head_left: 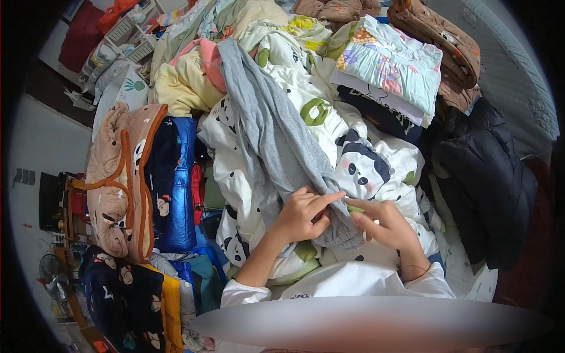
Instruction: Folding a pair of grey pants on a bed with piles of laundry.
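Note:
A pair of light grey pants (276, 129), soft like sweatpants, stretches lengthwise over a white panda-print quilt (365, 170), its gathered end close to my body. My left hand (303, 216) is closed on the grey cloth near that end, its index finger pointing right. From the other side, my right hand (385, 225) reaches to the edge of the pants, index finger and thumb apart with cloth showing between them. The two index fingertips nearly meet at the edge. Fabric partly hides the undersides of both hands.
At the upper right, a folded pale-green printed garment (391, 65) tops a stack; a black puffer jacket (485, 182) lies beside it. Brown padded clothes (118, 182) and a blue puffer garment (181, 188) are piled left. Yellow clothing (185, 85) lies beyond, near a white basket (138, 44).

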A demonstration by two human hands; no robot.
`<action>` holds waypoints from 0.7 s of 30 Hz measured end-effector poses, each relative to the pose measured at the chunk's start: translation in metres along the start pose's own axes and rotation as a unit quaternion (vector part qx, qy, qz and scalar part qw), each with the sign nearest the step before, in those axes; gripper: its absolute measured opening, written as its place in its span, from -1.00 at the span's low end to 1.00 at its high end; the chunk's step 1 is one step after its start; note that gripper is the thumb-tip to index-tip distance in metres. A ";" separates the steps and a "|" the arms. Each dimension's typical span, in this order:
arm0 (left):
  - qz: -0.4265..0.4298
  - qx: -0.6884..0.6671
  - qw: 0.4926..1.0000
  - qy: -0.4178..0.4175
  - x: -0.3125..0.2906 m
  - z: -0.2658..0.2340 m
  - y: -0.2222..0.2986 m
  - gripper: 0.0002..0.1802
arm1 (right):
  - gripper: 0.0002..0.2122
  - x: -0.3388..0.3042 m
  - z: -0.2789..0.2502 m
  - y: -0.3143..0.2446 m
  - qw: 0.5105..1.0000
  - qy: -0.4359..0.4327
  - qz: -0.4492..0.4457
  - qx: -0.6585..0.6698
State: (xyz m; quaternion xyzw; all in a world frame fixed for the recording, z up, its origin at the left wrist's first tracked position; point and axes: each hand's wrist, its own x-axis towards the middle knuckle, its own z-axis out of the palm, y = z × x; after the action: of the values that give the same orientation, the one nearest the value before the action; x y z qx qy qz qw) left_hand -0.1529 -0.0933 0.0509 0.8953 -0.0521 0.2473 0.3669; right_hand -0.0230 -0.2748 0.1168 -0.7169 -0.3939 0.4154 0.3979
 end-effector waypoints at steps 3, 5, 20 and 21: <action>-0.001 0.008 1.000 0.006 0.004 0.001 0.003 -0.49 | -0.73 0.008 -0.002 0.015 0.998 0.009 -0.035 0.058; 0.011 0.005 1.000 0.011 0.002 0.003 0.001 -0.56 | -0.73 0.013 0.001 0.015 0.995 0.020 -0.083 0.059; 0.123 0.007 0.989 0.084 0.049 0.006 0.024 -0.79 | -0.67 0.067 -0.003 0.008 0.878 -0.133 0.071 0.454; 0.123 0.008 0.989 0.085 0.051 0.007 0.024 -0.79 | -0.67 0.071 0.002 0.011 0.879 -0.134 0.071 0.453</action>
State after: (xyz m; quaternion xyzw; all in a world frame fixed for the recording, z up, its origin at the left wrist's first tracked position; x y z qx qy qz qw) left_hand -0.1128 -0.1110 0.0865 0.8605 -0.1285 0.3664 0.3297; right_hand 0.0025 -0.2149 0.0868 -0.4221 -0.1605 0.6673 0.5922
